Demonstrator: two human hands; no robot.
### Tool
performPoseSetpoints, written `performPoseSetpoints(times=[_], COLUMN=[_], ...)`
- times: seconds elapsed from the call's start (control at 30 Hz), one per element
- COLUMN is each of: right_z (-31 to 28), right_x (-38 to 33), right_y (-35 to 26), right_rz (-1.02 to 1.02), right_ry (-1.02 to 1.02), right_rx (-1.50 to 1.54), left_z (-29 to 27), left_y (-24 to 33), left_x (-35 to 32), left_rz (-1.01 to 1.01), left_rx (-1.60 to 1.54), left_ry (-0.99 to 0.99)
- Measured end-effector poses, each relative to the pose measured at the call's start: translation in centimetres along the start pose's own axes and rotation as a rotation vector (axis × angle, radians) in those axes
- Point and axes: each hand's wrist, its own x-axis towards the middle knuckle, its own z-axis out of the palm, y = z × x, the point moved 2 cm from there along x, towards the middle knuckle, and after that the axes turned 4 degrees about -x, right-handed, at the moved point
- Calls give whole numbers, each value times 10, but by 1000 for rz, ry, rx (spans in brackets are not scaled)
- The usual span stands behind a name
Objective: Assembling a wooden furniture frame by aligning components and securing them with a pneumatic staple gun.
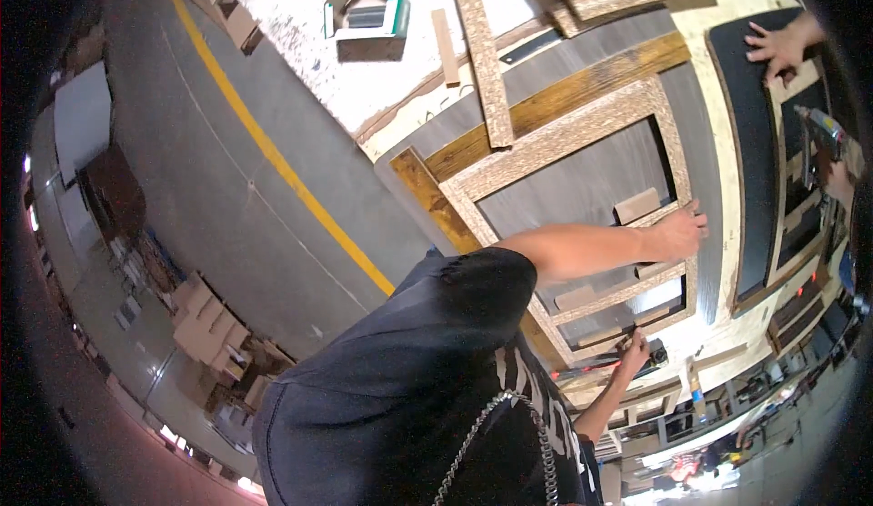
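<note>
A particleboard frame (pixel 564 156) with two openings lies on a grey wood-grain panel (pixel 700 142). My left hand (pixel 677 233) rests at the outer end of the frame's middle crosspiece, fingers apart and reaching over the edge. Beside that crosspiece is a small board block (pixel 637 206); another block (pixel 575 299) sits by the smaller opening. At the frame's near end rail, my right hand (pixel 634 353) has its fingers closed by a thin wooden strip (pixel 605 335); what they grip is too small to make out. Brown stained boards (pixel 555 97) border the frame on two sides.
One loose particleboard strip (pixel 482 60) overlaps the frame's far side. An open carton (pixel 368 24) stands on the white table surface. At right, another person's hand (pixel 777 47) presses a dark panel (pixel 741 142), with a power tool (pixel 823 129) nearby. Left lies floor with a yellow line (pixel 273 156).
</note>
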Motion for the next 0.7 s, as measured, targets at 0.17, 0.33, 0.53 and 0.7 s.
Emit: performPoseSetpoints(times=[0.17, 0.33, 0.53, 0.7], right_z=[-9, -2, 21, 26], right_x=[-14, -10, -58, -43], right_y=[71, 77, 11, 49], right_rz=[121, -44, -109, -98], right_ry=[-48, 83, 263, 232], right_rx=[-15, -264, -429, -485], left_z=[15, 53, 10, 20], left_y=[6, 6, 23, 36], left_x=[13, 23, 18, 17], left_rz=[56, -80, -124, 15], left_rx=[-20, 33, 141, 129], left_ry=[68, 242, -173, -122])
